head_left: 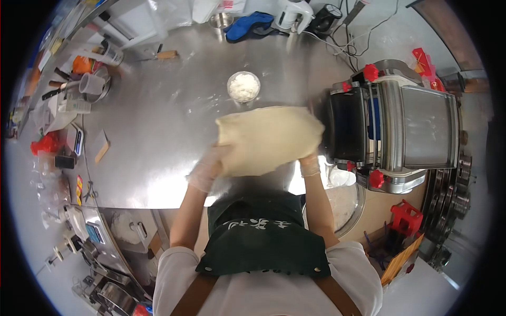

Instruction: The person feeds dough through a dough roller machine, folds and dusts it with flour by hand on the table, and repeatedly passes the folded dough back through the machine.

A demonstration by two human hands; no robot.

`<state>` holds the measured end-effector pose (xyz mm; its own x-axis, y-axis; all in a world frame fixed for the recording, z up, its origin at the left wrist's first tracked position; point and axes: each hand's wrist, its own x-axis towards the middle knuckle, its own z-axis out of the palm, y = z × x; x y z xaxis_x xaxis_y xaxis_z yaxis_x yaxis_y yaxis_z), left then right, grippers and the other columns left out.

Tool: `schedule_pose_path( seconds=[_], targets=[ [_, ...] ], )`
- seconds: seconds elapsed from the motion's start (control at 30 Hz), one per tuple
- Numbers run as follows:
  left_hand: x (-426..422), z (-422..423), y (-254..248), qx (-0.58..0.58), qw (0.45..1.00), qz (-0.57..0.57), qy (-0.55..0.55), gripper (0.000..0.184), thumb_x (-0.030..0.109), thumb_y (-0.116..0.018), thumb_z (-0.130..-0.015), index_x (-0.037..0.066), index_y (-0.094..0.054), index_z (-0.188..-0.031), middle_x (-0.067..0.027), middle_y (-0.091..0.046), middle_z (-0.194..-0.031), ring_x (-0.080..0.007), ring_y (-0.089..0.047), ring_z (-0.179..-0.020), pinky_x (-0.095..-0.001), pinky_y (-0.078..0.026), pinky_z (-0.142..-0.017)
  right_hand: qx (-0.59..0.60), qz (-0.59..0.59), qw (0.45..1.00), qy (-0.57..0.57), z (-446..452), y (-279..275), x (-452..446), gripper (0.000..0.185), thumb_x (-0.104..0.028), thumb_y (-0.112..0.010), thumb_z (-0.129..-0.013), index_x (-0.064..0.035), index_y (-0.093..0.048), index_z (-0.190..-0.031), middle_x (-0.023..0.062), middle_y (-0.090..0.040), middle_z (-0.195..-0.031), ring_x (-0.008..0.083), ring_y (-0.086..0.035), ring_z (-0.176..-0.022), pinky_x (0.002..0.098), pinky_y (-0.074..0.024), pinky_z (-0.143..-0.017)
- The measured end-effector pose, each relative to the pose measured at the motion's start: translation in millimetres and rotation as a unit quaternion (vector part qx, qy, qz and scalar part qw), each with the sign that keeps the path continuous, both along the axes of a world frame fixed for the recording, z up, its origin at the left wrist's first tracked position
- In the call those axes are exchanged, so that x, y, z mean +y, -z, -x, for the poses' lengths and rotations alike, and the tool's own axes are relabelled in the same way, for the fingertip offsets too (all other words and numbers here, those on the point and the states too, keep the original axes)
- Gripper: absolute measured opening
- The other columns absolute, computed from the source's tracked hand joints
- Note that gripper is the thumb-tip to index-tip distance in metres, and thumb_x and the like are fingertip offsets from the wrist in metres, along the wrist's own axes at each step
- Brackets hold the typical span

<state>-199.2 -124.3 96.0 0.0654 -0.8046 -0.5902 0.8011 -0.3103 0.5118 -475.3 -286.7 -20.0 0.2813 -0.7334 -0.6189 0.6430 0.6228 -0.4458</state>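
Observation:
A wide, pale sheet of dough [270,139] is held up over the front part of the steel table. My left hand [210,167], in a clear glove, grips its left edge, slightly blurred. At the lower right edge, my right hand [310,163], also gloved, holds the dough with its fingers mostly hidden beneath. Just beyond the sheet stands a round bowl of white powder [244,87]. To the right of the dough is a roller machine [392,126] with red knobs.
The steel table [153,116] carries a scraper [102,150], a wooden-handled tool [166,55], a blue cloth [249,26] and a scale [75,139]. Scissors [90,191] lie at the left. A large basin [345,208] sits below, right of my body.

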Motion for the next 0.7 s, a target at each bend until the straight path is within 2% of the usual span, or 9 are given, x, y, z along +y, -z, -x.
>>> schedule_pose_path(
  seconds=[0.13, 0.17, 0.23, 0.27, 0.3, 0.33, 0.37, 0.47, 0.7],
  targets=[
    [64.0, -90.1, 52.5, -0.140, 0.982, -0.117, -0.041, 0.051, 0.003, -0.062, -0.087, -0.001, -0.049, -0.136, -0.0158, -0.062, -0.123, -0.0258, -0.065, -0.107, -0.0379, -0.057, -0.092, 0.161, 0.034, 0.964, -0.207, -19.7, 14.9, 40.3, 0.038, -0.011, -0.053, -0.093, 0.0011, -0.059, -0.128, 0.0138, -0.070, -0.109, 0.0209, -0.068, -0.090, 0.0314, -0.0547, -0.077],
    [69.7, -105.3, 46.4, -0.212, 0.962, -0.161, -0.060, 0.050, 0.003, -0.061, -0.088, 0.000, -0.050, -0.136, -0.0146, -0.063, -0.123, -0.0254, -0.066, -0.106, -0.0375, -0.058, -0.089, 0.272, 0.058, 0.927, -0.250, -17.6, 18.9, 40.2, 0.036, -0.012, -0.052, -0.093, 0.0029, -0.059, -0.126, 0.0151, -0.066, -0.118, 0.0223, -0.066, -0.100, 0.0335, -0.0524, -0.085],
    [80.1, -115.4, 47.9, -0.383, 0.900, -0.201, -0.053, 0.047, 0.008, -0.059, -0.091, 0.003, -0.050, -0.136, -0.0138, -0.060, -0.126, -0.0265, -0.062, -0.111, -0.0400, -0.055, -0.091, 0.487, 0.194, 0.794, -0.306, -77.5, -53.5, 59.2, 0.037, -0.013, -0.055, -0.092, 0.0033, -0.060, -0.124, 0.0170, -0.064, -0.123, 0.0252, -0.063, -0.106, 0.0371, -0.0508, -0.089],
    [72.4, -102.1, 55.4, -0.481, 0.855, -0.191, -0.022, 0.044, 0.013, -0.058, -0.094, 0.004, -0.049, -0.136, -0.0142, -0.057, -0.130, -0.0281, -0.058, -0.118, -0.0429, -0.051, -0.096, 0.577, 0.327, 0.643, -0.384, -85.7, -30.9, 67.6, 0.038, -0.017, -0.057, -0.091, 0.0032, -0.060, -0.123, 0.0194, -0.059, -0.130, 0.0293, -0.058, -0.115, 0.0408, -0.0473, -0.096],
    [62.3, -85.0, 52.9, -0.620, 0.750, -0.209, 0.094, 0.048, 0.023, -0.057, -0.095, 0.006, -0.047, -0.139, -0.0169, -0.049, -0.139, -0.0314, -0.046, -0.129, -0.0470, -0.041, -0.104, 0.659, 0.444, 0.456, -0.401, -94.6, -9.8, 75.9, 0.040, -0.021, -0.059, -0.091, 0.0031, -0.060, -0.122, 0.0217, -0.055, -0.137, 0.0334, -0.054, -0.123, 0.0445, -0.0439, -0.102],
    [52.2, -68.0, 50.4, -0.740, 0.604, -0.229, 0.187, 0.053, 0.033, -0.057, -0.096, 0.008, -0.045, -0.141, -0.0196, -0.040, -0.148, -0.0348, -0.035, -0.140, -0.0510, -0.032, -0.113, 0.620, 0.560, 0.400, -0.378, -109.6, -14.4, 86.0, 0.045, -0.026, -0.060, -0.090, 0.0009, -0.058, -0.126, 0.0214, -0.047, -0.144, 0.0365, -0.045, -0.131, 0.0486, -0.0367, -0.108],
    [59.8, -51.5, 95.2, -0.861, 0.410, -0.189, 0.236, 0.065, 0.045, -0.055, -0.094, 0.011, -0.041, -0.147, -0.0203, -0.032, -0.155, -0.0375, -0.025, -0.146, -0.0541, -0.022, -0.117, 0.568, 0.665, 0.339, -0.346, -129.4, -20.9, 98.0, 0.051, -0.032, -0.060, -0.090, -0.0013, -0.057, -0.130, 0.0210, -0.040, -0.151, 0.0396, -0.036, -0.139, 0.0528, -0.0296, -0.114],
    [59.9, -40.5, 98.7, -0.850, 0.441, -0.119, 0.263, 0.071, 0.051, -0.051, -0.094, 0.013, -0.036, -0.152, -0.0174, -0.024, -0.160, -0.0361, -0.019, -0.149, -0.0561, -0.017, -0.118, 0.533, 0.667, 0.297, -0.428, -159.1, -8.2, 108.0, 0.059, -0.041, -0.057, -0.091, -0.0063, -0.051, -0.139, 0.0166, -0.030, -0.158, 0.0413, -0.022, -0.146, 0.0586, -0.0170, -0.118],
    [59.9, -40.7, 93.3, -0.844, 0.472, -0.102, 0.234, 0.071, 0.046, -0.055, -0.093, 0.012, -0.035, -0.152, -0.0177, -0.027, -0.158, -0.0387, -0.021, -0.147, -0.0568, -0.016, -0.118, 0.565, 0.647, 0.257, -0.443, -160.1, -14.0, 99.0, 0.075, -0.049, -0.056, -0.091, -0.0067, -0.038, -0.150, 0.0172, -0.027, -0.159, 0.0409, -0.022, -0.147, 0.0595, -0.0178, -0.117]
  ],
)
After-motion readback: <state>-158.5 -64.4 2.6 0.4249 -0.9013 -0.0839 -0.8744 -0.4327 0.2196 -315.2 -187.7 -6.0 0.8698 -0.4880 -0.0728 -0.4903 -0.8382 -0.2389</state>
